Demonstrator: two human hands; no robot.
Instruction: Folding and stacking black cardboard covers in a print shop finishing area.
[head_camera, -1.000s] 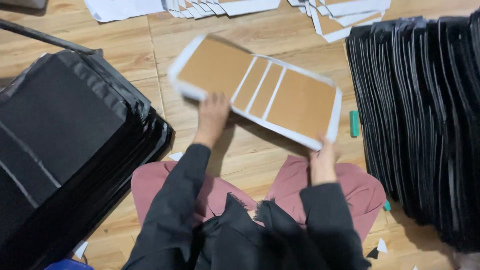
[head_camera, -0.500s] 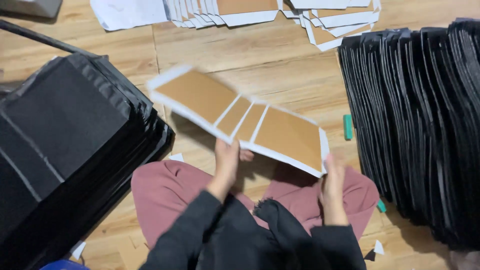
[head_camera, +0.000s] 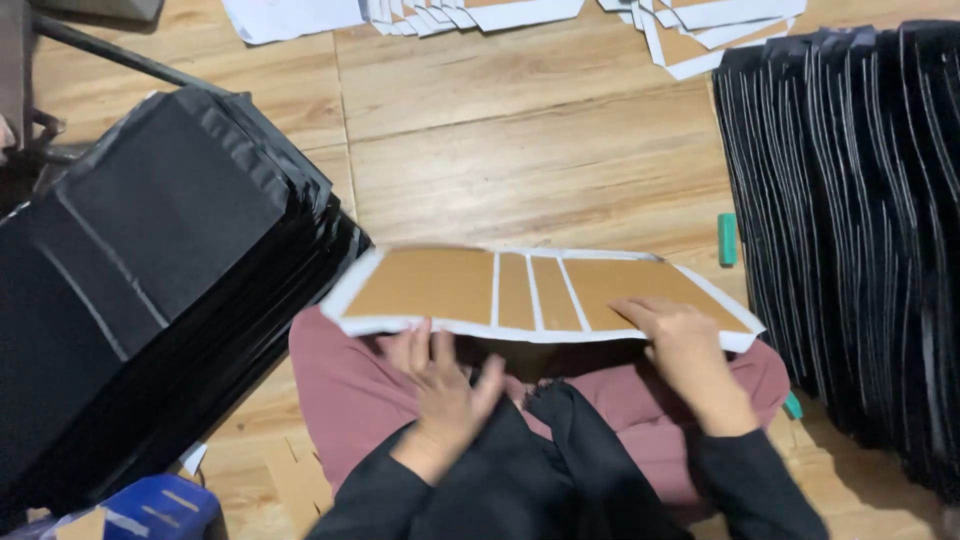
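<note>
A flat cardboard sheet (head_camera: 540, 290) (brown panels edged and divided by white strips) lies across the person's lap above the wooden floor (head_camera: 520, 150). The right hand (head_camera: 685, 345) rests on its 4 o'clock corner with fingers spread flat, while the left hand (head_camera: 445, 385), open with fingers splayed, sits at the sheet's near edge around 7 o'clock. Black folded bags (head_camera: 150, 280) are stacked at 9 o'clock, more black bags (head_camera: 860, 230) at 3 o'clock, and a green marker (head_camera: 727, 239) lies beside the latter.

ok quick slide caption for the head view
Seated person's right hand presses a brown-panelled white sheet on their lap, left hand beneath its near edge.
</note>
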